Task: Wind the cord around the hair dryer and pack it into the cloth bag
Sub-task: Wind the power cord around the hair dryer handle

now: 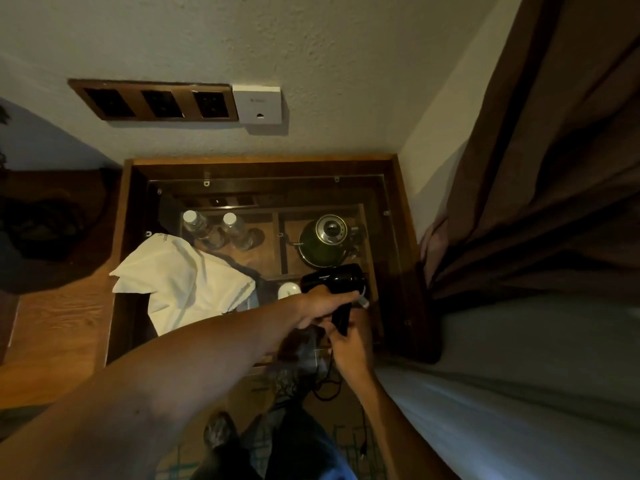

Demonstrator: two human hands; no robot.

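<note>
A black hair dryer (334, 279) is held above the glass-topped table, barrel pointing left. My left hand (320, 303) grips it where the barrel meets the handle. My right hand (349, 344) is closed around the lower end of the handle, where the black cord (327, 382) comes out. The cord hangs down in a loop toward the floor, and its plug (363, 450) dangles low. The white cloth bag (187, 284) lies crumpled on the left part of the table, apart from both hands.
Under the glass table top (381, 244) stand two water bottles (214, 228), a green kettle (323, 240) and a white cup (289, 289). A wall socket strip (156, 102) is above. A brown curtain (536, 168) and a white bed (519, 375) close the right side.
</note>
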